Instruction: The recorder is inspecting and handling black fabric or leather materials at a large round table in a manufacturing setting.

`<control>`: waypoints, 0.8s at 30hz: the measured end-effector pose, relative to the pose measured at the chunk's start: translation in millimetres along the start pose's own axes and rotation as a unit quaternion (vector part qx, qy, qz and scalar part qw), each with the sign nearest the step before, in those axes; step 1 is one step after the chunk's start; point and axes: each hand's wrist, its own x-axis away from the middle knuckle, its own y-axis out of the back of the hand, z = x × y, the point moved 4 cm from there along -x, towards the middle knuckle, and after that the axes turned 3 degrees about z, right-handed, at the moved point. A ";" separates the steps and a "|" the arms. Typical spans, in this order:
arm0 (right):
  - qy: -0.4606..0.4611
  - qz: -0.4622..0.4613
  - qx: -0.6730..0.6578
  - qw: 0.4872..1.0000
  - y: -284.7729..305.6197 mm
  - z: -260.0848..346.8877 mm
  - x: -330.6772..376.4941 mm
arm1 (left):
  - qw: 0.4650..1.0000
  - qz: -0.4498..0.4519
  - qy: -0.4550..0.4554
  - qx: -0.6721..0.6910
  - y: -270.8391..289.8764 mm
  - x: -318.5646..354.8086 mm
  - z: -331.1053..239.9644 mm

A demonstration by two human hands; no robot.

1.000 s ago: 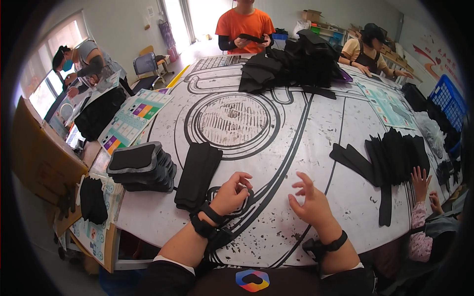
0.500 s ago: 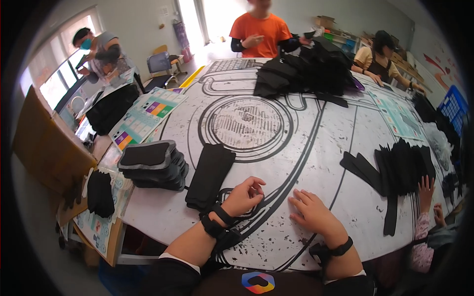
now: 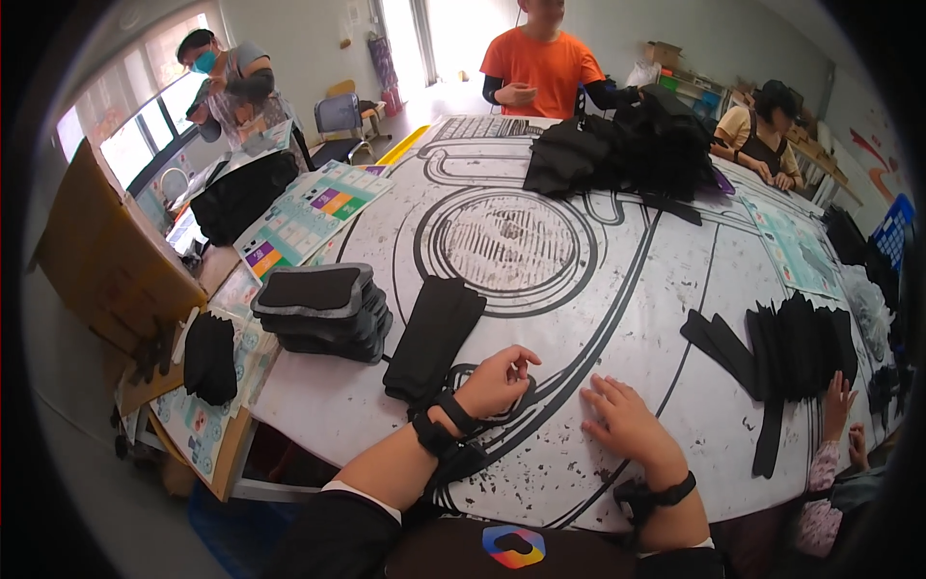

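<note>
Resting near black pieces [image 3: 436, 338] (stacked) is the left hand [image 3: 496, 382].

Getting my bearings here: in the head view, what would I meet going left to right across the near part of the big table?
Grey-edged stack → plain black stack → left hand → right hand → fanned black strips.

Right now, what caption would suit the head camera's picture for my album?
Left hand curled, right hand spread over a printed tabletop, between a black stack and overlapping black strips.
</note>
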 end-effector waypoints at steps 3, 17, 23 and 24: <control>0.003 0.002 0.005 1.000 -0.6 0.0 0.3 | 1.000 0.002 -0.001 0.001 -0.4 -1.4 -0.8; -0.020 0.030 -0.006 0.999 -0.1 1.2 1.4 | 1.000 0.009 0.018 -0.004 -1.6 -0.7 4.7; -0.004 0.005 -0.005 1.000 -1.3 0.7 1.5 | 1.000 0.015 0.018 0.003 -2.1 -0.1 1.1; -0.007 0.007 -0.002 1.000 -2.0 0.2 1.8 | 0.999 0.017 0.026 0.012 -2.2 0.1 1.7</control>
